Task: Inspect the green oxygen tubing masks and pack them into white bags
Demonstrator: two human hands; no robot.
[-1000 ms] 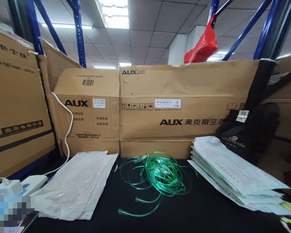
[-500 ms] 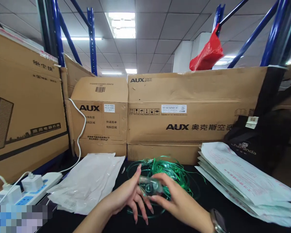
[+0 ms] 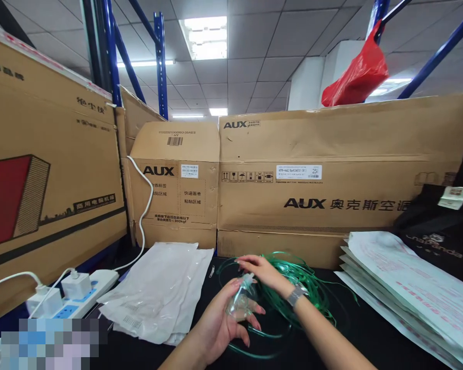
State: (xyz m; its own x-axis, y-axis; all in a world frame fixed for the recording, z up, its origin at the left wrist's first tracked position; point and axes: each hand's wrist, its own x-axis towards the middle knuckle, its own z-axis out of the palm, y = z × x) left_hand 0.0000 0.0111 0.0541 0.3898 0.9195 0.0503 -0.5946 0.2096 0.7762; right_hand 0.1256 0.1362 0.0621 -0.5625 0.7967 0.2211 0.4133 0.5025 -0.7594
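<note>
My left hand (image 3: 224, 321) is curled around a clear plastic mask (image 3: 240, 303), palm up above the black table (image 3: 332, 344). My right hand (image 3: 260, 271) reaches across over it, fingers bent and touching the mask's top and the green tubing (image 3: 301, 282). That tubing lies in a tangled coil just behind my hands. A watch sits on my right wrist.
Flat white pouches (image 3: 162, 293) lie to the left, a stack of printed pouches (image 3: 409, 288) to the right. A white power strip (image 3: 73, 295) with plugs sits far left. Large cardboard boxes (image 3: 312, 174) wall the back; a black bag (image 3: 443, 226) leans at the right.
The view has shifted left. My right hand has moved up and back over the mask toward the tubing, and my left hand has closed around the mask.
</note>
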